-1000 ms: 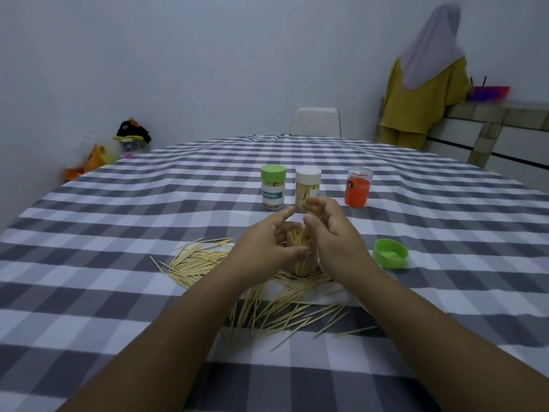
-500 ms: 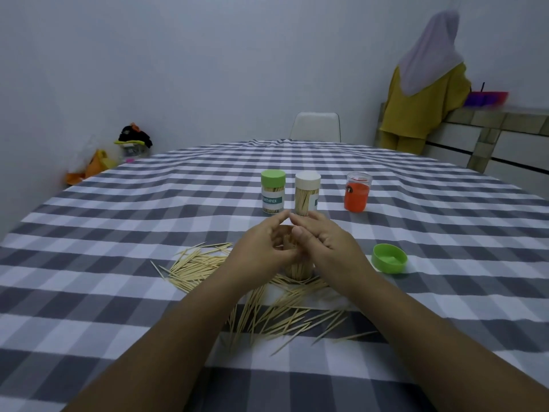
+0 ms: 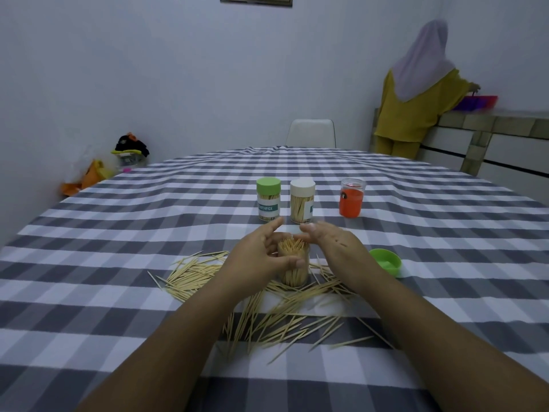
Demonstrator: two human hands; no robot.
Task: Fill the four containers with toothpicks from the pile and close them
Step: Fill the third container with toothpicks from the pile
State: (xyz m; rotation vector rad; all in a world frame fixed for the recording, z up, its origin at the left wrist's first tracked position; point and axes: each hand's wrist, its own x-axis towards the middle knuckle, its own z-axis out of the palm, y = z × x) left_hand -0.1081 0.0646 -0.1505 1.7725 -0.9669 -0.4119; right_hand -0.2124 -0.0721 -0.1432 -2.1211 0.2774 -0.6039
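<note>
Head view, one moment.

Left hand (image 3: 258,257) grips an open clear container (image 3: 293,270) that stands upright on the checked tablecloth (image 3: 118,233), in the middle of the toothpick pile (image 3: 267,310). The thumb lies across the near side of the container; the fingers curve round its far side. The container is packed with toothpicks, tips showing at the mouth, no lid on.

Right hand (image 3: 334,246) sits just right of the container mouth, fingers loosely bent and holding nothing, fingertips at or just over the rim. Contact with the toothpick tips cannot be judged.

Loose toothpicks spread left of the container and fan out toward the near edge of the table, between the two forearms.

Green lid (image 3: 385,261) lies upside down on the cloth, right of the right hand, apart from it.

Behind the hands, three more containers stand in a row:
- green-capped container (image 3: 268,199), closed, labelled, toothpicks visible inside
- white-capped container (image 3: 302,200), closed, toothpicks visible inside, just beside the green-capped one
- orange container (image 3: 351,198), further right, well apart from the pair; lid state unclear

Background: white chair (image 3: 311,133) at the far side of the table; a person in a yellow garment (image 3: 416,108) stands at a counter (image 3: 490,129), back turned; a heap of bags (image 3: 104,165) sits in the left corner.
</note>
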